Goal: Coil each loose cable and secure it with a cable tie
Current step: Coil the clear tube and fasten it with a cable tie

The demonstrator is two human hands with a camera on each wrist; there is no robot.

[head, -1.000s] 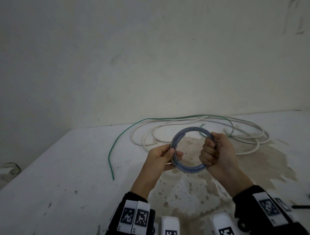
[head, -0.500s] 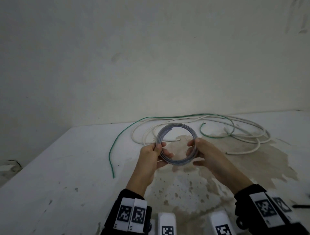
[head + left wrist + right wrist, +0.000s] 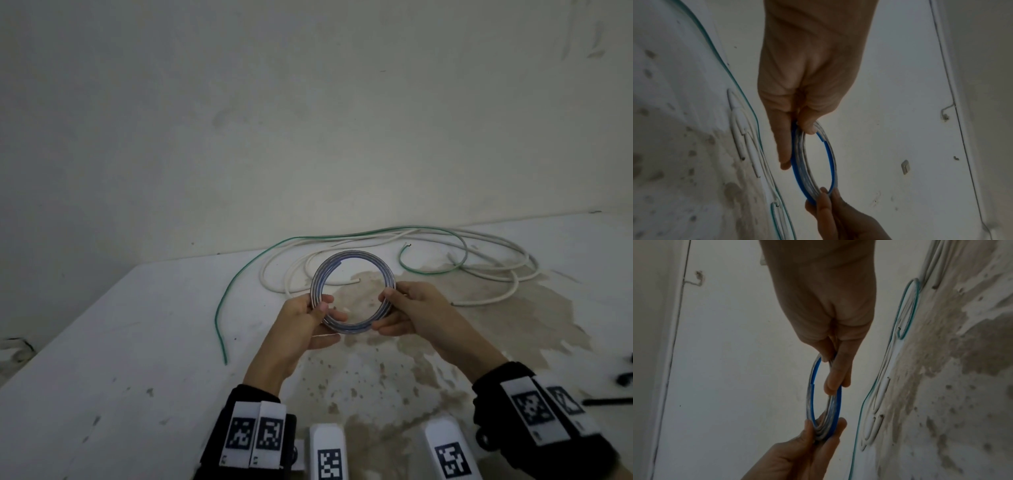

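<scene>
Left hand (image 3: 310, 317) and right hand (image 3: 409, 313) pinch coiled cable (image 3: 352, 293) at opposite sides; looks light, springy; keep turns pinched together.

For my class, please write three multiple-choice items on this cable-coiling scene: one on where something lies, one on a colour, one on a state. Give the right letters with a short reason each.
1. Where does the green wire lie?
A. on the white table, behind and left of the hands
B. draped over the right wrist
C. on the floor under the table

2. What colour is the stripe on the coiled cable?
A. red
B. blue
C. yellow

3. How is the coiled cable held?
A. lying flat on the table, untouched
B. hanging from one hand only
C. held above the table, one hand at each side

Answers:
1 A: the head view shows it curving across the table beside the loose white cable.
2 B: both wrist views show a blue edge.
3 C: the left hand and right hand each pinch its rim.
</scene>
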